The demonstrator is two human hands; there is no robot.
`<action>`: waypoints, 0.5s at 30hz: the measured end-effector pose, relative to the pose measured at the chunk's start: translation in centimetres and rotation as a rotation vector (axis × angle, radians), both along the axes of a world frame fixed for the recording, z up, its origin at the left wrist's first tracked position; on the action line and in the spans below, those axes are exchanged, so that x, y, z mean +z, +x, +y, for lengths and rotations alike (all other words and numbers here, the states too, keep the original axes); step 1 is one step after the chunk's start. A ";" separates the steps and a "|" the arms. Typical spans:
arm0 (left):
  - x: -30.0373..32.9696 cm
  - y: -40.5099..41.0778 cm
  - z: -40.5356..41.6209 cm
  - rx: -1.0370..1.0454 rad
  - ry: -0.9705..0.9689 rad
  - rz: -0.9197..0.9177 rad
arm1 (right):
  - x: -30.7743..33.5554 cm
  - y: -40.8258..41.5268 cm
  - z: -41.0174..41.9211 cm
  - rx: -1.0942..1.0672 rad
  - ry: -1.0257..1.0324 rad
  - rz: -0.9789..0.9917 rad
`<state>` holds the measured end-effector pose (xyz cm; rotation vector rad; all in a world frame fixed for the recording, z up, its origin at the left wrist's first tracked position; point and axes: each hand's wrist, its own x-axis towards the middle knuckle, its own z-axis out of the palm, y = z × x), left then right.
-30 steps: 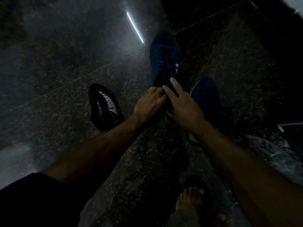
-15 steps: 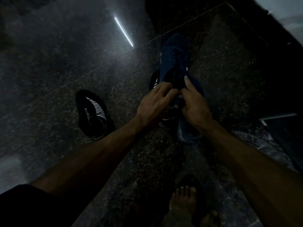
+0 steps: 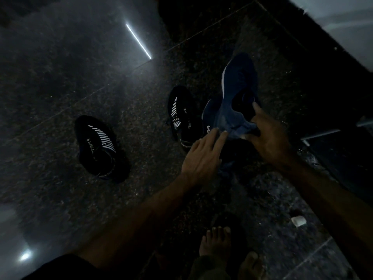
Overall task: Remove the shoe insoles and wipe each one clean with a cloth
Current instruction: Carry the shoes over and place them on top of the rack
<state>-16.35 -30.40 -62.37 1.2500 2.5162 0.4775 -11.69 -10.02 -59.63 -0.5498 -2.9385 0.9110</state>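
now that the right hand (image 3: 269, 136) has lifted the blue shoe (image 3: 238, 93) by its heel, gripping it, the left hand (image 3: 203, 154) reaches flat-fingered beside it, insole not out yet

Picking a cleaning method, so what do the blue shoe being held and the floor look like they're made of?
Dark blue shoe: apparently soft knit or mesh fabric, matte, creasing in the right hand. Speckled dark floor: probably polished granite-like stone, mirroring a light strip.
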 end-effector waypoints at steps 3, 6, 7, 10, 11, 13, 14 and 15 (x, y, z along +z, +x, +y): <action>-0.7 0.8 1.0 -0.074 -0.090 -0.009 | -0.4 1.9 1.6 -0.030 -0.011 0.021; -1.0 1.1 1.7 -0.157 -0.194 0.016 | -0.4 3.5 2.4 -0.082 -0.040 0.036; -1.1 1.2 1.9 -0.159 -0.216 0.001 | -0.6 4.0 2.7 -0.085 -0.047 0.026; -1.2 1.6 2.6 -0.152 -0.274 -0.041 | -1.7 5.5 3.5 -0.090 -0.034 -0.068; -1.3 1.8 2.8 -0.159 -0.294 -0.045 | -2.3 6.1 3.5 -0.092 -0.031 -0.104; -1.4 2.1 3.1 -0.164 -0.328 -0.062 | -3.7 7.6 3.5 -0.064 -0.044 -0.115; -1.6 2.1 3.2 -0.161 -0.347 -0.075 | -4.2 8.3 3.5 -0.038 -0.075 -0.108; -1.8 2.2 3.2 -0.158 -0.366 -0.087 | -4.7 9.0 3.5 -0.010 -0.086 -0.097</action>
